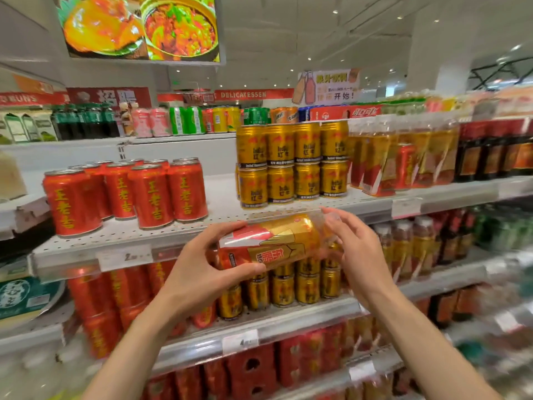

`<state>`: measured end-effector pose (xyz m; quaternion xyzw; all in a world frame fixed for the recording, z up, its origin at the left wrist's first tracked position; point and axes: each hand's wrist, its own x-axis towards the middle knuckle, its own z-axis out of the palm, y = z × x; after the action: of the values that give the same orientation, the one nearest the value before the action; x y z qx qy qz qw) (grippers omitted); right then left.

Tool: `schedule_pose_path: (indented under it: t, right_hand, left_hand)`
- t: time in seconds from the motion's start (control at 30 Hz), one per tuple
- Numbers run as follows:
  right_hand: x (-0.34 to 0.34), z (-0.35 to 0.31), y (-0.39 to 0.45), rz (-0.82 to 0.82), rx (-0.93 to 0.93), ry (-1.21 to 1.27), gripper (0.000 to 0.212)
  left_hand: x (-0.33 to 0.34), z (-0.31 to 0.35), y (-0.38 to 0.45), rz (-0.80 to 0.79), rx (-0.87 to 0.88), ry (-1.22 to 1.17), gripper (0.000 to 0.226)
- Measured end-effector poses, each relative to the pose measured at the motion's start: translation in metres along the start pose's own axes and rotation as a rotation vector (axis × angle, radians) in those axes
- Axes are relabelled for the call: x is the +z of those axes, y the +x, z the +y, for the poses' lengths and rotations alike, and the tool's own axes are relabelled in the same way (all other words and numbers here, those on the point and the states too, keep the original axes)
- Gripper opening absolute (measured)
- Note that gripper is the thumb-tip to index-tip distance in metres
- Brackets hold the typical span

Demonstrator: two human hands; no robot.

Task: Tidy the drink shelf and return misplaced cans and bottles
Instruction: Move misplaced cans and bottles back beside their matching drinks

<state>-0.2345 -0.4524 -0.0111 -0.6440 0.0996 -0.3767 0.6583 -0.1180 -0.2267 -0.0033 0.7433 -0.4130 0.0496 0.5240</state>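
One bottle (277,241) sideways, left hand (199,272) grip wrapping it, right hand (356,255) fingers loose — touching its end

lit food picture screen (138,27) overhead; red delicatessen sign (243,95) behind

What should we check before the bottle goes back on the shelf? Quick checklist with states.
1. Left hand grips the bottle: ok.
2. Right hand holds the other end: cannot tell; fingers sit at the clear end, contact blurred.
3. Bottle upright: not ok, it lies sideways.
4. Matching bottles found: ok, right of the gold cans.
5. Free slot among them: cannot tell.
6. Red cans out of the path: ok, far left.
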Motion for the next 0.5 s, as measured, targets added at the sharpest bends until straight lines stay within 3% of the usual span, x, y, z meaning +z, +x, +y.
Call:
schedule_pose_path:
  t: [0.27,0.5]
  right_hand:
    - [-0.18,-0.015,0.02,0.159,0.023,-0.023,0.02]
    - [-0.28,-0.028,0.061,0.242,0.012,-0.092,0.02]
  left_hand:
    - [0.164,0.076,0.044,-0.128,0.028,-0.043,0.069]
    - [0.261,0.109,0.102,-0.195,0.076,-0.07,0.072]
